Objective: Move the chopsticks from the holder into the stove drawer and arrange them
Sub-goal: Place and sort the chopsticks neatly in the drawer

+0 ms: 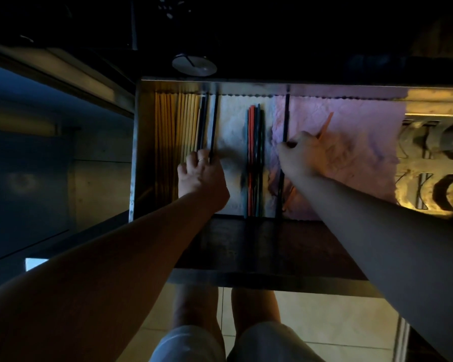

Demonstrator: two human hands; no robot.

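Inside the open drawer (137, 152), my left hand (200, 176) presses its fingertips on a dark chopstick (214, 126) beside the yellow chopsticks (175, 131) at the left wall. My right hand (302, 155) pinches another dark chopstick (286, 118) and an orange one (326, 124) over the pink cloth (358, 152). Coloured chopsticks (255, 158) lie between my hands.

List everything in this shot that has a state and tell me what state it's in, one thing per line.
Drawer: pulled open.
Wooden chopsticks: lying side by side in a row at the drawer's left.
Coloured chopsticks: bundled lengthwise mid-drawer.
Dark chopstick: flat, near end at the left hand's fingers.
Black chopstick: flat on the pink liner, under the right hand.
Left hand: fingers curled, resting on chopsticks.
Right hand: closed around an orange chopstick.
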